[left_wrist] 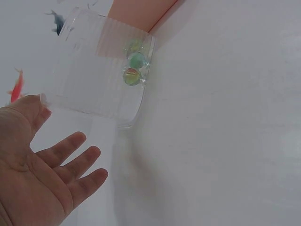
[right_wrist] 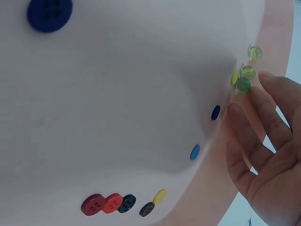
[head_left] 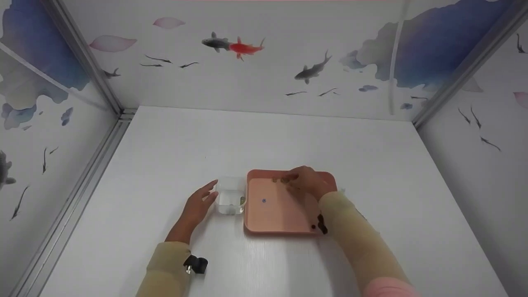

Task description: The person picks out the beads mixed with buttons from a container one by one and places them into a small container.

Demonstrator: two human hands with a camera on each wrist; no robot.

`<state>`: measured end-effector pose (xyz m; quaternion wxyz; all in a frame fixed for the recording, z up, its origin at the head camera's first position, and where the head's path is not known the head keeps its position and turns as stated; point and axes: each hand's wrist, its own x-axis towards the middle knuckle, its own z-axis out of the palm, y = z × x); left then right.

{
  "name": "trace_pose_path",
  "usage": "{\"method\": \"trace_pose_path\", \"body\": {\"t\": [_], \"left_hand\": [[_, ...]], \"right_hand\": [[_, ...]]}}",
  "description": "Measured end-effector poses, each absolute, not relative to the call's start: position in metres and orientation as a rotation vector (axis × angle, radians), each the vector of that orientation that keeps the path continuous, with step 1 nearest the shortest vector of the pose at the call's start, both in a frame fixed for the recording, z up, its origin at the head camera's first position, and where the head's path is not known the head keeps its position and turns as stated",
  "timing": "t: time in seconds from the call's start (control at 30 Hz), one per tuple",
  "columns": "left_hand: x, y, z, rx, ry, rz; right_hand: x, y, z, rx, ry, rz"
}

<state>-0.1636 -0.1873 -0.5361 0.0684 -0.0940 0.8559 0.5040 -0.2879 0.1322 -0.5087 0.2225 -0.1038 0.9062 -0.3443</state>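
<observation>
Beside the tray, my left hand (head_left: pixel 198 205) has its fingers spread at the left side of a clear plastic box (head_left: pixel 225 184). In the left wrist view, a fingertip touches the box's corner, and several glass marbles (left_wrist: pixel 132 76) lie inside along one wall. My right hand (head_left: pixel 307 181) reaches into the pink tray (head_left: pixel 272 220) at its far side. The right wrist view shows its fingers loosely bent beside a green marble (right_wrist: pixel 242 84) and two yellowish marbles (right_wrist: pixel 248 72), gripping none of them. A yellow button (right_wrist: pixel 234 77) lies right by these marbles.
Scattered on the tray floor are a large blue button (right_wrist: pixel 49 15), a light blue button (right_wrist: pixel 195 152), a dark blue button (right_wrist: pixel 216 112), and a row with a red button (right_wrist: pixel 113 203) and darker ones. White panels (head_left: pixel 264 82) painted with fish enclose the white table (head_left: pixel 165 144).
</observation>
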Motion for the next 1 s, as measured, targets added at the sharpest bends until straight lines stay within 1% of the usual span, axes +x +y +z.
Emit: {"method": "trace_pose_path", "body": {"t": [0.07, 0.3, 0.37, 0.6, 1.0], "left_hand": [[-0.164, -0.187, -0.536, -0.279, 2.589, 1.512], [-0.163, -0.188, -0.537, -0.284, 2.597, 1.507], [-0.163, -0.188, -0.537, -0.280, 2.600, 1.501], [-0.163, -0.187, -0.536, -0.272, 2.588, 1.517], [-0.163, -0.187, -0.537, -0.283, 2.599, 1.506]], "right_hand": [[-0.287, 0.131, -0.508, -0.292, 2.514, -0.935], [-0.283, 0.125, -0.505, -0.127, 2.486, -0.907], [-0.283, 0.123, -0.504, -0.121, 2.499, -0.870], [-0.288, 0.117, -0.510, -0.344, 2.693, -0.609], [-0.288, 0.113, -0.515, -0.378, 2.773, -0.559]]}}
